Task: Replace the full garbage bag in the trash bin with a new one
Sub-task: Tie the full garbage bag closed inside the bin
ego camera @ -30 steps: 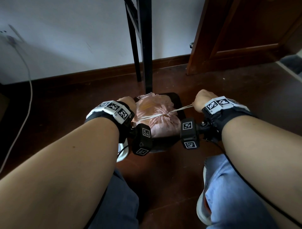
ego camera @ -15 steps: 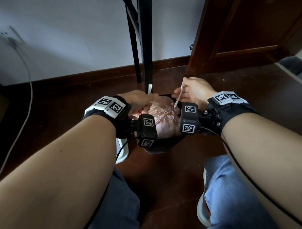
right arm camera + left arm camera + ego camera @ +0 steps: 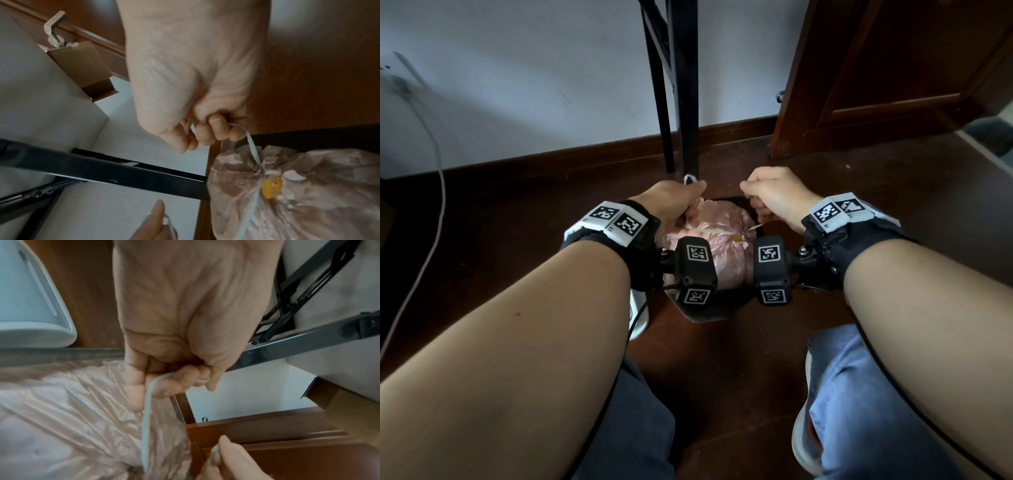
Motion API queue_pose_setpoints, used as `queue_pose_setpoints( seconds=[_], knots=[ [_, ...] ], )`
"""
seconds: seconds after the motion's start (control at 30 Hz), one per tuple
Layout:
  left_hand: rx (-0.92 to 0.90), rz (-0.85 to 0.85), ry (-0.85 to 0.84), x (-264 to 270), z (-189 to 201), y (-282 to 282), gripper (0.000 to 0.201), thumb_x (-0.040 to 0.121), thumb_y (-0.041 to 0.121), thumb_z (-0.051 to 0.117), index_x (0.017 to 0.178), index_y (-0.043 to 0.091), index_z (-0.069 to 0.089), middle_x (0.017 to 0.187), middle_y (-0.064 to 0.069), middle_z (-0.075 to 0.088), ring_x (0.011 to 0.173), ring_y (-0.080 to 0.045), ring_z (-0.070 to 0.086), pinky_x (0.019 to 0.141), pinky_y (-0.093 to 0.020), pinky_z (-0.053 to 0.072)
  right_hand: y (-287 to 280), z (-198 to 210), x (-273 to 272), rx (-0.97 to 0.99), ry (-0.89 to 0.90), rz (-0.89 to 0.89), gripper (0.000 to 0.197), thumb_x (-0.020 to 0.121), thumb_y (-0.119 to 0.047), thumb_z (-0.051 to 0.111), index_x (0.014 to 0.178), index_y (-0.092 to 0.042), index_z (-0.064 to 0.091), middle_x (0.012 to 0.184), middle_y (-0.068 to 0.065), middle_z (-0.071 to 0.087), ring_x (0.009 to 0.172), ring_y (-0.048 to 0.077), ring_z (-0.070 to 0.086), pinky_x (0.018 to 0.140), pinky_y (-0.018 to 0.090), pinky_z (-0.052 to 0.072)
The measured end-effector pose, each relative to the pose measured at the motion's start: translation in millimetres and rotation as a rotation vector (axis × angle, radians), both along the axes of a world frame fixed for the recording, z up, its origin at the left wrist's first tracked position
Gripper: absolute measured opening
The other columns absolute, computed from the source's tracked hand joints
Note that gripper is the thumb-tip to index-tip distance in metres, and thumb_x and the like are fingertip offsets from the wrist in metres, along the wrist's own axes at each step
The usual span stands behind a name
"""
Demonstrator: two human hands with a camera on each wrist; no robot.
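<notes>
A full pink translucent garbage bag (image 3: 717,236) (image 3: 61,418) (image 3: 304,186) sits in a black trash bin (image 3: 709,310) on the floor, its mouth gathered shut. Something yellow (image 3: 271,189) shows through the plastic near the knot. My left hand (image 3: 674,202) (image 3: 176,378) grips one white drawstring (image 3: 147,418) above the bag's left side, a loop sticking out past the thumb. My right hand (image 3: 770,198) (image 3: 205,133) grips the other drawstring (image 3: 252,150) over the bag's right side. Both strings run down to the gathered neck.
Black metal table legs (image 3: 686,85) stand just behind the bin. A dark wooden door (image 3: 893,68) is at the back right, a white wall and brown skirting (image 3: 551,161) behind. A white cable (image 3: 431,205) hangs at left. A white object (image 3: 30,296) stands beside the bin. My knees are below.
One second ago both hands pulled the strings out sideways, taut. They have since come forward and closer together above the bag, each still holding its string.
</notes>
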State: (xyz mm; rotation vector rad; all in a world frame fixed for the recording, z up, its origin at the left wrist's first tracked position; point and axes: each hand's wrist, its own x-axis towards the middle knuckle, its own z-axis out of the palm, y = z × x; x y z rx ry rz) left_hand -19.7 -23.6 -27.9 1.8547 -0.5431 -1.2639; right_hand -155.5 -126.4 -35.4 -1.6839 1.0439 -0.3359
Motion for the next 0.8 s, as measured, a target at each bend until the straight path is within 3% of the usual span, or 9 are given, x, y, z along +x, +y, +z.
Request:
queue_pose_setpoints(
  seconds=[0.1,0.27,0.37,0.47,0.53,0.6,0.7,0.8],
  knots=[
    [0.091,-0.036,-0.042,1.4,-5.7,3.9,0.048,0.1,0.037,0.042,0.057,0.017,0.037,0.037,0.005,0.041,0.049,-0.016,0.043,0.083,-0.037,0.043,2.5,-0.1,-1.7,-0.11,0.094,0.052,0.03,0.093,-0.015,0.054,0.064,-0.015,0.05,0.055,0.001,0.044,0.048,0.015,0.041,0.049,0.026,0.041],
    [0.052,-0.008,-0.148,-4.2,4.6,0.5,0.042,0.1,0.035,0.044,0.062,0.018,0.042,0.051,0.002,0.043,0.043,-0.011,0.044,0.054,-0.02,0.042,7.5,7.7,1.9,-0.263,0.163,0.18,0.014,0.087,-0.013,0.062,0.075,-0.015,0.055,0.065,-0.001,0.052,0.057,0.014,0.049,0.053,0.024,0.042],
    [-0.083,0.1,-0.169,-8.6,10.3,-5.4,0.041,0.098,0.032,0.049,0.06,0.016,0.046,0.053,0.0,0.046,0.045,-0.014,0.045,0.061,-0.028,0.043,14.2,14.2,7.5,-0.274,0.199,0.289,0.019,0.08,-0.02,0.073,0.094,-0.015,0.061,0.078,-0.004,0.056,0.068,0.015,0.055,0.058,0.027,0.044],
    [-0.215,0.176,-0.095,-12.0,16.1,-8.9,0.042,0.096,0.032,0.051,0.058,0.014,0.049,0.05,0.001,0.05,0.047,-0.016,0.048,0.072,-0.036,0.051,20.5,16.8,13.6,-0.244,0.276,0.398,0.03,0.081,-0.018,0.071,0.109,-0.019,0.063,0.098,-0.001,0.063,0.086,0.018,0.062,0.069,0.03,0.051],
    [-0.277,0.18,0.004,-15.7,19.2,-9.0,0.042,0.096,0.031,0.053,0.059,0.013,0.048,0.046,0.001,0.049,0.048,-0.017,0.047,0.076,-0.038,0.052,24.8,16.5,15.8,-0.247,0.306,0.445,0.007,0.085,-0.018,0.068,0.091,-0.019,0.065,0.085,0.0,0.063,0.074,0.016,0.06,0.062,0.026,0.047],
    [-0.301,0.151,0.052,-19.2,20.8,-8.4,0.041,0.096,0.03,0.053,0.06,0.012,0.046,0.046,0.0,0.048,0.05,-0.018,0.047,0.076,-0.038,0.052,26.6,16.3,15.8,-0.275,0.342,0.446,0.017,0.089,-0.019,0.062,0.072,-0.018,0.062,0.065,-0.002,0.057,0.058,0.011,0.054,0.049,0.018,0.042],
    [-0.353,0.135,0.05,-18.8,18.5,-7.0,0.032,0.09,0.03,0.064,0.067,0.01,0.054,0.06,-0.005,0.058,0.061,-0.021,0.057,0.085,-0.041,0.056,23.6,15.7,13.4,-0.206,0.352,0.398,0.034,0.096,-0.028,0.051,0.07,-0.013,0.066,0.053,0.005,0.056,0.035,0.008,0.05,0.044,0.021,0.04],
    [-0.301,0.086,-0.021,-14.9,13.1,-2.9,0.023,0.079,0.024,0.076,0.086,0.01,0.061,0.09,-0.012,0.068,0.087,-0.023,0.065,0.089,-0.039,0.056,17.6,14.2,10.7,-0.173,0.342,0.288,0.037,0.098,-0.028,0.046,0.07,-0.011,0.064,0.057,0.006,0.057,0.047,0.016,0.054,0.047,0.025,0.036]
  ],
)
